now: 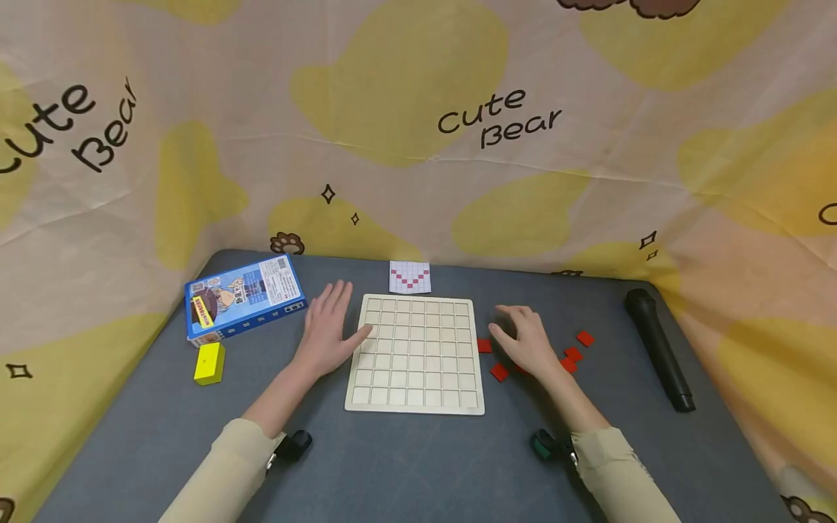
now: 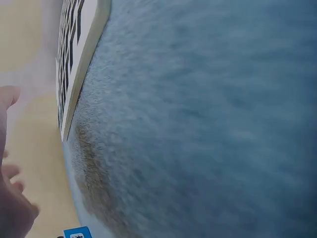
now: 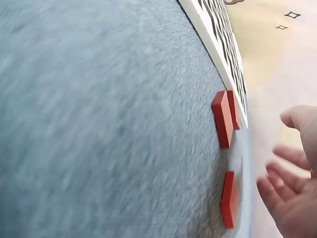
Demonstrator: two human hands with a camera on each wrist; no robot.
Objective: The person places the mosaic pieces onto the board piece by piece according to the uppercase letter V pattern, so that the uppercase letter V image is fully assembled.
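Observation:
A cream grid board (image 1: 415,354) with square cells lies in the middle of the table, its cells bare. My left hand (image 1: 330,327) is at the board's left side, fingers spread and thumb over its edge, holding nothing. To the right of the board, my right hand (image 1: 526,338) hovers above several small red square tiles (image 1: 499,372), its fingers loosely bent and nothing between them. One tile (image 1: 484,346) lies right at the board's right edge. In the right wrist view, red tiles (image 3: 223,119) lie on the cloth below the right hand (image 3: 292,183). The hand partly hides one in the head view.
Behind the board stands a small card (image 1: 410,277) with a pink V-shaped pattern on a grid. At the left lie a blue box (image 1: 245,296) and a yellow block (image 1: 209,363). A black microphone (image 1: 660,350) lies at the right. A patterned curtain (image 1: 392,145) hangs behind the table.

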